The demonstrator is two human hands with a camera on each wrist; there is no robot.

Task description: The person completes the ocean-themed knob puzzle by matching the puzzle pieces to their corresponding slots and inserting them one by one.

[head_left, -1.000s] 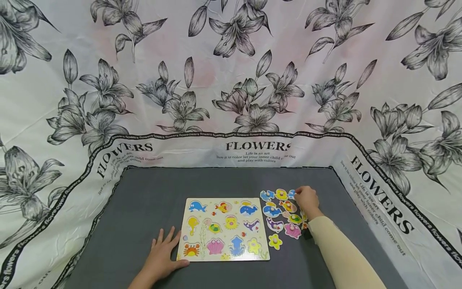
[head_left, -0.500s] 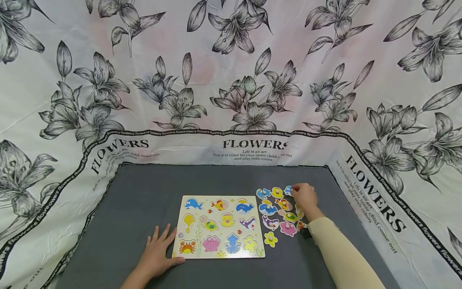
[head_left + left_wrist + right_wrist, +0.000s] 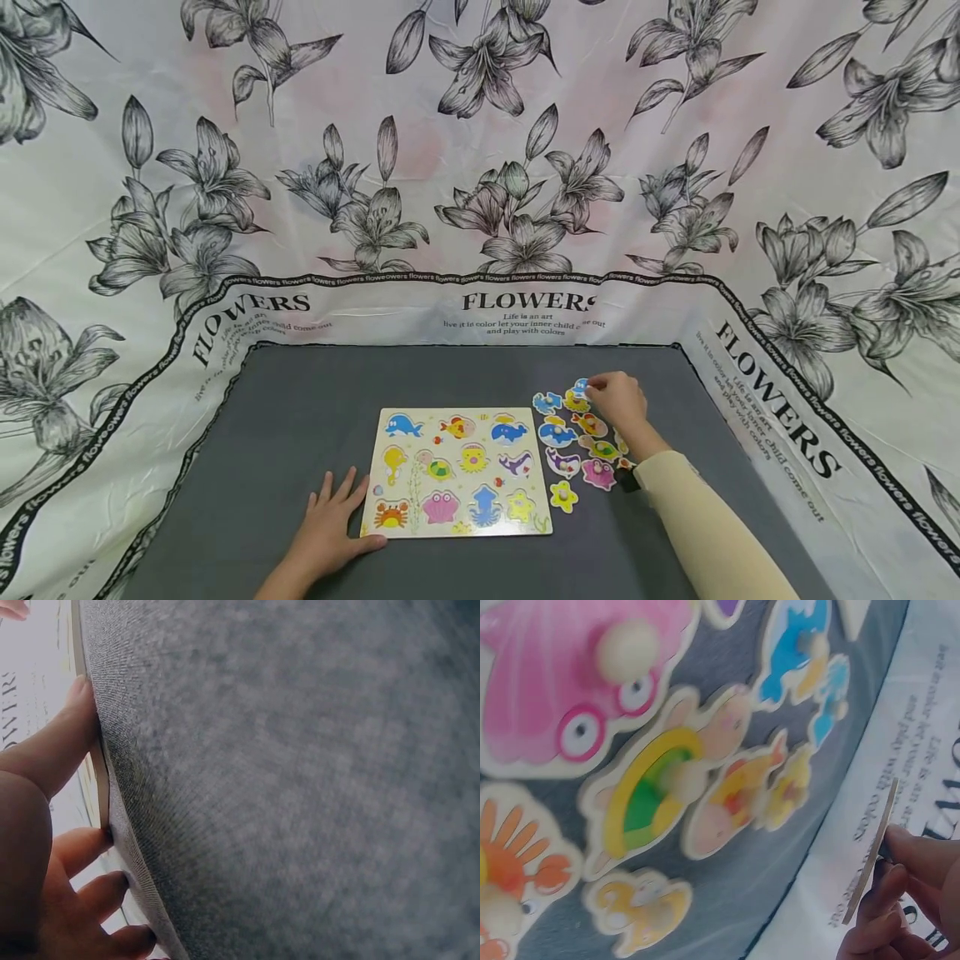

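A wooden peg-puzzle board (image 3: 465, 500) with printed sea animals lies on the dark grey tabletop. At its lower left corner my left hand (image 3: 322, 529) rests with fingers spread. In the left wrist view, the left thumb (image 3: 71, 727) touches the board's edge. Off the board's right side, my right hand (image 3: 621, 406) pinches a blue puzzle piece (image 3: 581, 387) and holds it above the yellow octopus piece (image 3: 576, 402). The right wrist view shows the pinched piece edge-on, so its picture is hidden; the right fingers (image 3: 922, 855) grip it from behind.
Several knobbed pieces lie right of the board, among them a pink shell (image 3: 598, 475), a turtle (image 3: 600, 448), a yellow star (image 3: 563, 497) and a blue whale (image 3: 557, 433). A crab (image 3: 502, 877) and a seahorse (image 3: 637, 911) lie nearest the right wrist. Flower-printed cloth (image 3: 360, 321) surrounds the tabletop.
My right hand has lifted the blue piece off the tabletop and moved it left, over the yellow octopus piece. The left hand stays at the board's corner. The head view has shifted slightly.
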